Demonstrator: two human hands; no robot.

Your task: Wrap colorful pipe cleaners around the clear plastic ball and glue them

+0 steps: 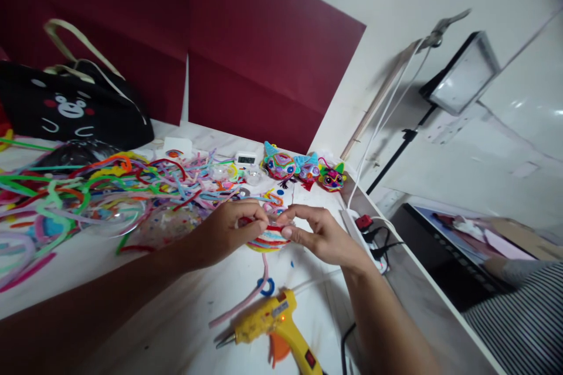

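Note:
A round ball wrapped in bands of coloured pipe cleaner (269, 241) is between my hands, just above the white table. My left hand (231, 229) is closed at its left and upper side, thumb and forefinger pinched together. From the other side my right hand (319, 235) grips it, with the thumb on the striped surface. My fingers hide part of its top. Below the ball a pink pipe cleaner (246, 303) lies on the table by a small blue ring (265, 287). Nearer to me rests a yellow hot glue gun (268, 319), its small light glowing.
Many loose pipe cleaners (90, 184) and clear plastic half-shells (116, 217) cover the left side. At the back stand finished fuzzy animal heads (281, 165), a small digital clock (245, 159) and a black bag (70, 106). A power strip (363, 234) runs along the right edge; beyond it, a person's striped clothing (519, 310).

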